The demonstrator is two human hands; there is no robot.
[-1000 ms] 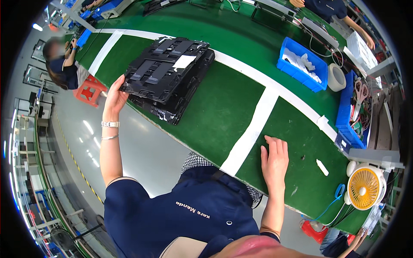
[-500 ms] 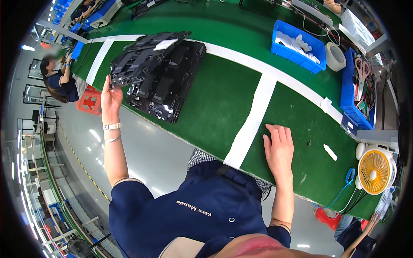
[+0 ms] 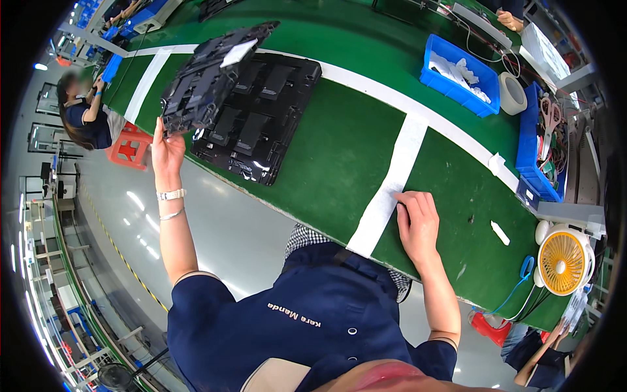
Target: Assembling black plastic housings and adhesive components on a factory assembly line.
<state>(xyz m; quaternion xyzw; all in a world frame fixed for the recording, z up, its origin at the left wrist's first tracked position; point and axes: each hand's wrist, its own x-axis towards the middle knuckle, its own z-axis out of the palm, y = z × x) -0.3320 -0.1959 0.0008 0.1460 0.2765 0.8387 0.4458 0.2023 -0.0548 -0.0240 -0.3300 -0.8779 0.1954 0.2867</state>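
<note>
My left hand grips the near corner of a black plastic tray with moulded compartments, holding it tilted up above the table. A white label shows on its upper part. Beneath and to the right of it, a second black tray lies flat on the green table, with dark rectangular parts in its compartments; the raised tray hides its left side. My right hand rests at the table, fingers bent and slightly apart, with the fingertips by a white tape strip. Nothing shows in it.
Far right, a blue bin holds white scraps beside a tape roll. Another blue bin holds scissors and wires. A yellow-and-white fan and a small white tube are at right. A co-worker sits far left.
The tray in my left hand has tipped up more steeply, uncovering more of the tray below. My right hand has shifted slightly left, to the tape strip.
</note>
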